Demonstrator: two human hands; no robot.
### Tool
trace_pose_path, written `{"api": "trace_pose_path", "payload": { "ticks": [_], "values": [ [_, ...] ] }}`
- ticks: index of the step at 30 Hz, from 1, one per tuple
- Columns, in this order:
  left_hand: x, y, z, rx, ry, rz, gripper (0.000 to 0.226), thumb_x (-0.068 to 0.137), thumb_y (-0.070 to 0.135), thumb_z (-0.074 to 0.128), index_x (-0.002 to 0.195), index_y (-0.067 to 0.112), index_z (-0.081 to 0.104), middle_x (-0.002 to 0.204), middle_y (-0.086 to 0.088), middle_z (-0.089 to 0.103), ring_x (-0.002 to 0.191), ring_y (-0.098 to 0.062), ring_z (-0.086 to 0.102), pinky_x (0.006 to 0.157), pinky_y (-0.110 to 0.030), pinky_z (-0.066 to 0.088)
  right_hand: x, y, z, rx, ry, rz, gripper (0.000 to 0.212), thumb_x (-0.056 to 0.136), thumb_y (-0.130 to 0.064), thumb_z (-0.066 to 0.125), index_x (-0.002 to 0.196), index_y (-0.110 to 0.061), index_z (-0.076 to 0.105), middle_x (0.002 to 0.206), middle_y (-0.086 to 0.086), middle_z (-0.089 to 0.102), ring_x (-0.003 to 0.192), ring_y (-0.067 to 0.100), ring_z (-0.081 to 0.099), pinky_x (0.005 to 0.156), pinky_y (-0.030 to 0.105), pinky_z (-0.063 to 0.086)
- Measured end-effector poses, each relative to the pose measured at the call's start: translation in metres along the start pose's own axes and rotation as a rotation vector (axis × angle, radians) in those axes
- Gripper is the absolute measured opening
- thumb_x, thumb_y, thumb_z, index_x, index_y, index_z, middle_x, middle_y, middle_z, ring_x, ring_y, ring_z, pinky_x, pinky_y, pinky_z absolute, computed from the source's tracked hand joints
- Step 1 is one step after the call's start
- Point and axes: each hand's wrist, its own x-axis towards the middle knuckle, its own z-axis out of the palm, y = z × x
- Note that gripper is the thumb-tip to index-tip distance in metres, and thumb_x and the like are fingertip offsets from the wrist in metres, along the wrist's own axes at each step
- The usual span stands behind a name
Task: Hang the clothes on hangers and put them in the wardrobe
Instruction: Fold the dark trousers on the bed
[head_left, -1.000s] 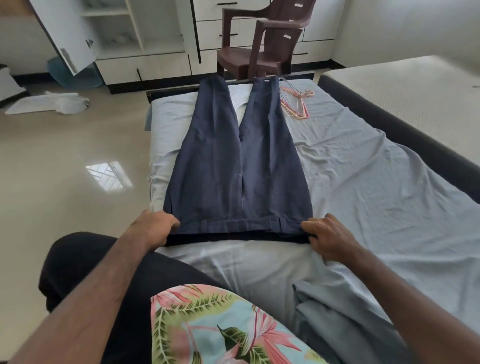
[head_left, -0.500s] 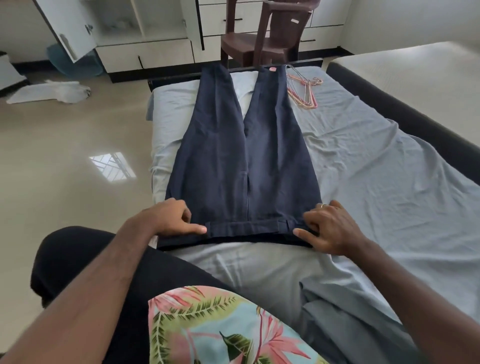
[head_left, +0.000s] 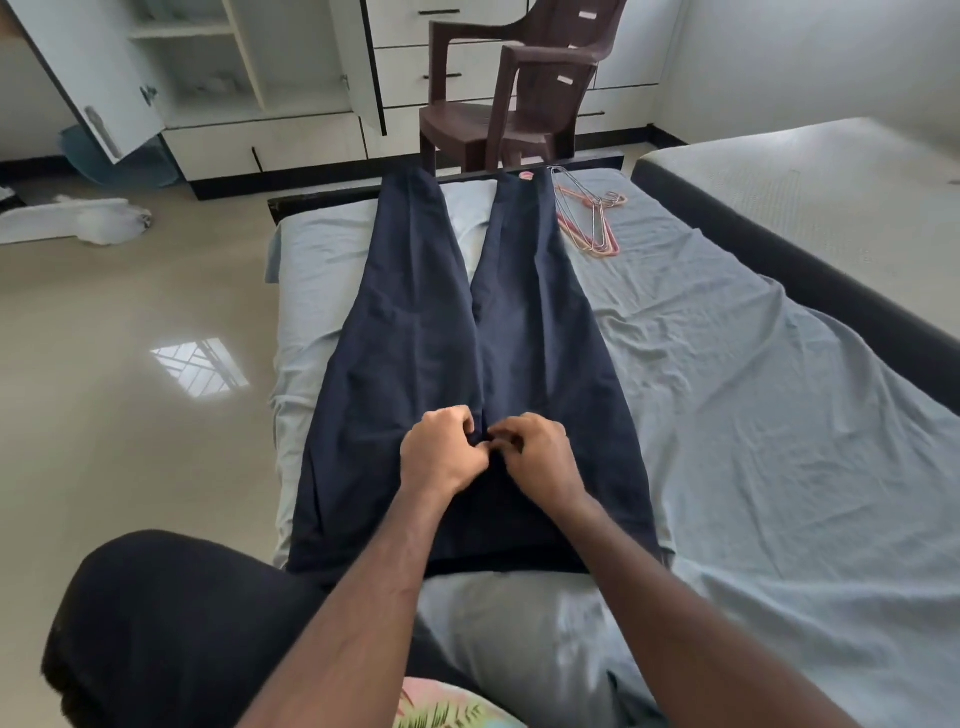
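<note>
Here I see both hands, left and right, pinching the fly of the trousers lying flat on the bed, and tugging unevenly could, I judge, bunch the cloth and spoil the fold for the hangers.

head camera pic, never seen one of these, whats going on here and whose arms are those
The picture comes from a camera worn on a person's head, looking forward and down, so the two arms belong to the wearer. No robot is involved. Navy trousers lie flat on a bed covered with a blue-grey sheet, legs pointing away. The left hand and right hand meet at the middle of the trousers near the fly, their fingers pinching the cloth. A bunch of hangers lies untouched on the sheet beside the far trouser leg. Beyond the bed stand a brown chair and a white wardrobe with its door open.
</note>
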Motion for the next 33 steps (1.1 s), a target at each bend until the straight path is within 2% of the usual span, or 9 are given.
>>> {"api": "trace_pose_path", "payload": {
  "ticks": [4, 9, 13, 16, 20, 24, 27, 31, 33],
  "values": [
    [0.006, -0.011, 0.004, -0.179, 0.049, -0.115, 0.008, 0.07, 0.031, 0.07, 0.071, 0.023, 0.069, 0.063, 0.007, 0.066, 0.07, -0.018, 0.066, 0.067, -0.032, 0.057, 0.003, -0.003, 0.006, -0.047, 0.023, 0.0, 0.018, 0.09, -0.025, 0.072, 0.107, -0.025, 0.079, 0.09, -0.004, 0.069, 0.083, 0.02, 0.067, 0.078, 0.039, 0.055],
    [0.011, -0.024, 0.006, -0.364, 0.038, -0.148, 0.013, 0.076, 0.021, 0.069, 0.063, 0.02, 0.072, 0.057, 0.007, 0.067, 0.065, -0.011, 0.066, 0.07, -0.035, 0.058, 0.012, -0.009, 0.008, -0.152, -0.007, 0.003, 0.02, 0.09, -0.038, 0.071, 0.109, -0.037, 0.075, 0.096, -0.011, 0.066, 0.091, 0.019, 0.065, 0.074, 0.035, 0.052],
    [0.011, -0.028, 0.008, -0.391, 0.016, -0.135, 0.01, 0.079, 0.02, 0.068, 0.07, 0.022, 0.071, 0.061, 0.008, 0.067, 0.069, -0.011, 0.066, 0.073, -0.038, 0.058, 0.016, -0.013, 0.009, -0.216, 0.01, -0.018, 0.027, 0.089, -0.045, 0.071, 0.115, -0.039, 0.073, 0.096, -0.012, 0.064, 0.09, 0.019, 0.065, 0.07, 0.033, 0.048],
    [0.01, -0.031, 0.007, -0.415, 0.0, -0.104, 0.014, 0.08, 0.019, 0.066, 0.088, 0.03, 0.068, 0.06, 0.009, 0.065, 0.066, -0.009, 0.064, 0.073, -0.037, 0.057, 0.019, -0.015, 0.011, -0.271, 0.027, -0.049, 0.023, 0.091, -0.045, 0.068, 0.113, -0.038, 0.073, 0.095, -0.01, 0.061, 0.086, 0.023, 0.066, 0.067, 0.032, 0.043],
    [0.01, -0.027, 0.003, -0.319, -0.085, -0.063, 0.04, 0.087, 0.025, 0.063, 0.122, 0.044, 0.063, 0.073, 0.014, 0.066, 0.078, -0.004, 0.061, 0.074, -0.03, 0.048, 0.028, -0.018, 0.008, -0.36, -0.024, -0.108, 0.022, 0.096, -0.042, 0.059, 0.112, -0.037, 0.073, 0.101, -0.009, 0.061, 0.089, 0.024, 0.066, 0.068, 0.031, 0.038],
    [0.027, -0.029, -0.002, -0.226, -0.194, -0.082, 0.035, 0.096, 0.036, 0.052, 0.127, 0.049, 0.062, 0.11, 0.014, 0.072, 0.11, -0.017, 0.063, 0.09, -0.036, 0.049, 0.039, -0.016, 0.006, -0.448, -0.112, -0.227, 0.024, 0.098, -0.04, 0.057, 0.117, -0.037, 0.071, 0.106, -0.01, 0.062, 0.09, 0.023, 0.067, 0.069, 0.033, 0.045],
    [0.038, -0.035, -0.003, -0.198, -0.294, -0.039, 0.037, 0.1, 0.028, 0.046, 0.126, 0.049, 0.063, 0.113, 0.0, 0.073, 0.103, -0.024, 0.067, 0.085, -0.037, 0.055, 0.046, -0.012, 0.008, -0.476, -0.121, -0.232, 0.024, 0.101, -0.035, 0.052, 0.111, -0.033, 0.074, 0.103, -0.007, 0.063, 0.087, 0.027, 0.068, 0.066, 0.034, 0.046],
    [0.048, -0.042, -0.001, -0.139, -0.365, 0.019, 0.045, 0.099, 0.021, 0.047, 0.128, 0.052, 0.059, 0.121, 0.005, 0.071, 0.091, -0.013, 0.068, 0.086, -0.038, 0.057, 0.048, -0.007, 0.011, -0.348, -0.102, -0.151, 0.021, 0.1, -0.034, 0.053, 0.102, -0.028, 0.073, 0.101, -0.008, 0.063, 0.085, 0.026, 0.065, 0.066, 0.034, 0.04],
    [0.052, -0.042, 0.0, -0.117, -0.397, 0.029, 0.043, 0.099, 0.023, 0.05, 0.128, 0.053, 0.059, 0.123, 0.005, 0.07, 0.096, -0.012, 0.068, 0.089, -0.036, 0.057, 0.047, -0.005, 0.012, -0.295, -0.103, -0.129, 0.016, 0.098, -0.033, 0.057, 0.099, -0.027, 0.071, 0.101, -0.009, 0.064, 0.087, 0.025, 0.065, 0.068, 0.034, 0.039]
  ]
}}
